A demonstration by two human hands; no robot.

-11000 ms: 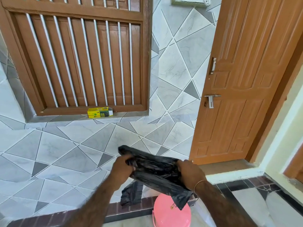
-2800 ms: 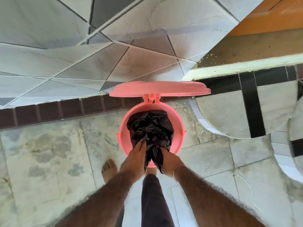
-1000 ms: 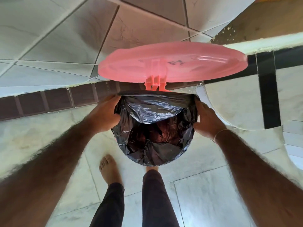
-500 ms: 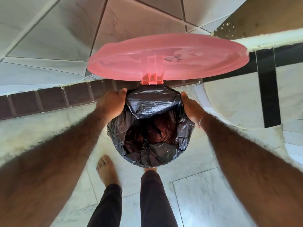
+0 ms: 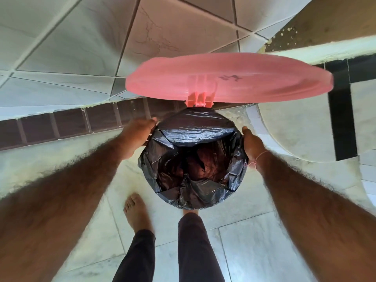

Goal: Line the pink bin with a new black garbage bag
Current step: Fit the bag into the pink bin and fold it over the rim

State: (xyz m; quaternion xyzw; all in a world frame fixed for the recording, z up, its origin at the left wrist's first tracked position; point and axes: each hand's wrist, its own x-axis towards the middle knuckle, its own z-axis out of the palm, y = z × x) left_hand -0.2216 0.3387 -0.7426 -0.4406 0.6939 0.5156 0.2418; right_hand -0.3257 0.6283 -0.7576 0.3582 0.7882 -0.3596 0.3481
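The pink bin stands on the floor with its lid (image 5: 227, 78) swung up on the hinge (image 5: 199, 99). A black garbage bag (image 5: 193, 131) sits inside, and its mouth is folded out over the rim all the way round, hiding the pink body. Pink shows dimly through the plastic at the bottom. My left hand (image 5: 138, 137) grips the bag's edge at the left of the rim. My right hand (image 5: 252, 147) holds the bag against the right side, with its fingers hidden behind the bin.
The bin stands close to a tiled wall with a dark brown skirting strip (image 5: 71, 123). My bare foot (image 5: 136, 212) and trouser legs (image 5: 193, 247) are just in front of it. A raised step with a black stripe (image 5: 341, 123) lies to the right.
Both hands slid from the back of the rim near the hinge out to its left and right sides. The bag's mouth now lies wider and flatter over the rim.
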